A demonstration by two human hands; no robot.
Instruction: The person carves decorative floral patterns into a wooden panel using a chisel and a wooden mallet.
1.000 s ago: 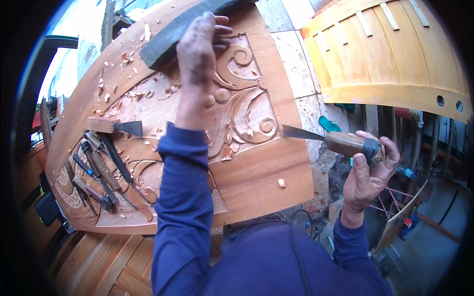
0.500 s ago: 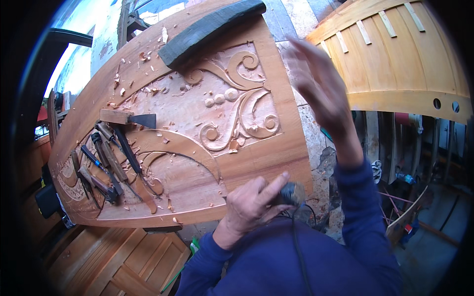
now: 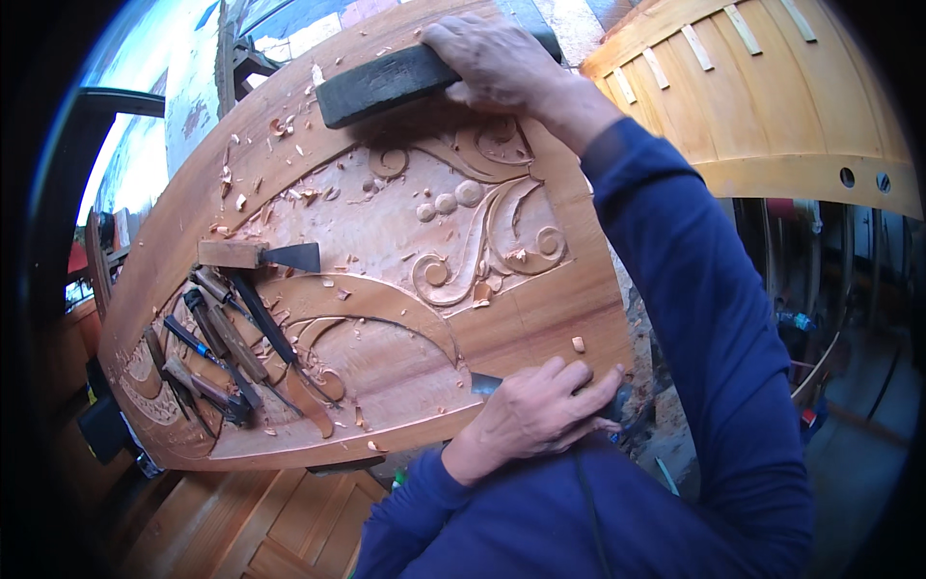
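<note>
On my feed, the right hand (image 3: 497, 66), empty half a second ago, now grasps the dark block (image 3: 381, 89) at twelve o'clock, while the left hand (image 3: 540, 410) still clasps the bladed tool (image 3: 485, 384) at five.

Matt dark block (image 3: 386, 89), smooth-bordered carved wooden panel (image 3: 540, 323), metal-bladed tool (image 3: 485, 384), matt blue cloth sleeve (image 3: 699, 265).

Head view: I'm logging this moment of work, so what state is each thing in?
Dark block: gripped from above by the right hand
Bladed tool: held in the left hand, mostly covered
Carved panel: cut with raised scrolls, strewn with loose shavings
Wooden-handled flat blade: lying on the panel, unheld
Other hand tools: clustered on the panel, unheld
</note>
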